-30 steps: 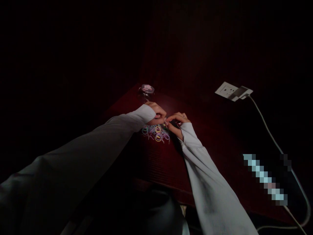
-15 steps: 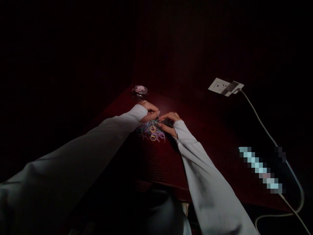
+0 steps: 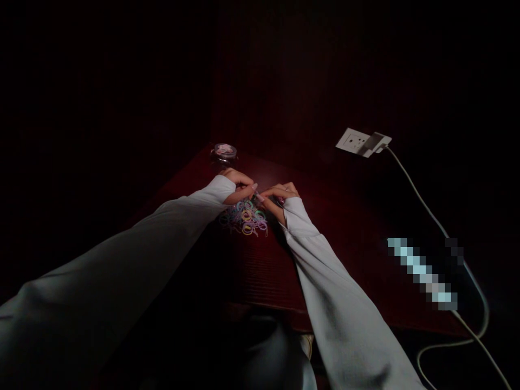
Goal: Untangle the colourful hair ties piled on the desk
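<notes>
A heap of small hair ties (image 3: pixel 245 218) in yellow, purple, green and blue lies on the dark red table. Just above its far edge, my left hand (image 3: pixel 242 183) is closed in a pinch, thumb pressed to the fingers. Facing it almost tip to tip is my right hand (image 3: pixel 280 196), also pinching, with its thumb stretched toward the left thumb. Something small and pale seems to be between the two thumbs, too dim to name. A little pink spot shows by the right palm. Long pale sleeves cover both arms.
Beyond my left hand stands a round clear container (image 3: pixel 224 155) with a pink-patterned top. A white wall socket (image 3: pixel 354 142) carries a plugged-in charger, and its cable (image 3: pixel 420 200) runs down on the right past a blurred-out bright object (image 3: pixel 420 271). The table (image 3: pixel 260 276) is dimly lit.
The view has shifted slightly. My right fingertips have come up from the heap, and my right thumb now meets the left thumb.
</notes>
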The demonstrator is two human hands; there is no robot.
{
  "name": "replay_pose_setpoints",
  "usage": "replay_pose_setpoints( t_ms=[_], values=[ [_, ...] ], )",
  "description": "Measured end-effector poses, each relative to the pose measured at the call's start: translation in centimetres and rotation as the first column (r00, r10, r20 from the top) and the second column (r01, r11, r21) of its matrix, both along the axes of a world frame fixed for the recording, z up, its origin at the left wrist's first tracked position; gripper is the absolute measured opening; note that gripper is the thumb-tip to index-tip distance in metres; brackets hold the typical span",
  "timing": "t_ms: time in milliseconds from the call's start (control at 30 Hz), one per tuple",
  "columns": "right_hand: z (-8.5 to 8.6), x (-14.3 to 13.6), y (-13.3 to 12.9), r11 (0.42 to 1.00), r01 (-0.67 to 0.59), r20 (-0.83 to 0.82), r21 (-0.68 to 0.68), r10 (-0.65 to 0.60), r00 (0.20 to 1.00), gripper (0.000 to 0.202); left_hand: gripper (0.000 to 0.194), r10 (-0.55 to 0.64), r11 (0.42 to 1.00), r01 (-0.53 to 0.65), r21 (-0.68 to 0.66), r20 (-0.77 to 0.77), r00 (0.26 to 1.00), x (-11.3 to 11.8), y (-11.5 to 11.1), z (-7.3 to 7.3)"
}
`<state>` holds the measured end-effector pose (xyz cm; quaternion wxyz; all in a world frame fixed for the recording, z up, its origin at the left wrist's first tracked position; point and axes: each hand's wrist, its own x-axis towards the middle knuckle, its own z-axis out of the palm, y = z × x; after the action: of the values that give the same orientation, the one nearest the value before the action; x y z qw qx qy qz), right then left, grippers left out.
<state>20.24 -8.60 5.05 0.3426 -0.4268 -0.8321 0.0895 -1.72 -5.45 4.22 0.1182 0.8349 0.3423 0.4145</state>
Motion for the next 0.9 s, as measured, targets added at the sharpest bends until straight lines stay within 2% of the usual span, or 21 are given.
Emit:
replay_pose_setpoints(
  t_ms=[67,133,200,300,333,367,400,467,567,600,667,800,900],
  values=[
    [0.6,0.8,0.0,0.994,0.074,0.017,0.075,-0.076,0.997,0.025,0.049,-0.021,1.000,0.021,-0.011,0.017,1.000,-0.1,-0.1,0.1],
    [1.7,2.5,-0.1,0.957,0.216,0.005,0.192,-0.221,0.975,0.030,0.050,-0.012,1.000,0.012,-0.013,0.032,0.999,-0.3,-0.2,0.2],
    [3.1,4.8,-0.5,0.857,0.402,-0.078,0.322,-0.399,0.914,0.038,0.051,0.025,1.000,-0.025,0.004,0.045,0.999,-0.5,-0.1,0.2],
    [4.4,7.7,-0.8,0.653,0.619,-0.265,0.437,-0.564,0.782,0.052,0.051,0.076,0.996,-0.078,0.037,0.065,0.995,-0.6,0.1,0.0],
    [4.4,8.2,-0.6,0.610,0.653,-0.284,0.448,-0.595,0.752,0.053,0.050,0.089,0.995,-0.092,0.042,0.068,0.994,-0.7,0.2,-0.1],
    [4.0,8.4,-0.3,0.593,0.667,-0.272,0.451,-0.620,0.736,0.053,0.050,0.101,0.994,-0.104,0.043,0.070,0.992,-0.7,0.2,-0.1],
    [3.5,8.3,0.2,0.601,0.664,-0.229,0.444,-0.640,0.733,0.050,0.049,0.109,0.993,-0.112,0.041,0.068,0.992,-0.7,0.3,-0.2],
    [2.0,7.7,1.4,0.669,0.624,-0.083,0.403,-0.653,0.753,0.045,0.048,0.121,0.992,-0.123,0.037,0.059,0.991,-0.8,0.4,-0.2],
    [0.0,6.7,2.8,0.783,0.576,0.138,0.235,-0.613,0.778,0.046,0.048,0.133,0.990,-0.134,0.036,0.049,0.990,-0.8,0.5,-0.3],
    [-0.3,6.7,3.0,0.794,0.571,0.156,0.208,-0.604,0.782,0.045,0.048,0.137,0.990,-0.139,0.037,0.051,0.989,-0.8,0.6,-0.4],
    [-0.4,7.0,3.2,0.770,0.612,0.112,0.182,-0.634,0.765,0.044,0.048,0.147,0.988,-0.150,0.045,0.059,0.987,-0.8,0.9,-0.6],
    [0.0,8.5,3.1,0.672,0.735,-0.078,0.095,-0.731,0.678,0.046,0.047,0.181,0.981,-0.184,0.062,0.052,0.982,-0.8,1.4,-1.0],
    [0.3,8.7,3.0,0.672,0.735,-0.138,0.089,-0.723,0.677,0.042,0.048,0.245,0.966,-0.247,0.072,0.040,0.969,-0.8,1.5,-1.0]
  ],
)
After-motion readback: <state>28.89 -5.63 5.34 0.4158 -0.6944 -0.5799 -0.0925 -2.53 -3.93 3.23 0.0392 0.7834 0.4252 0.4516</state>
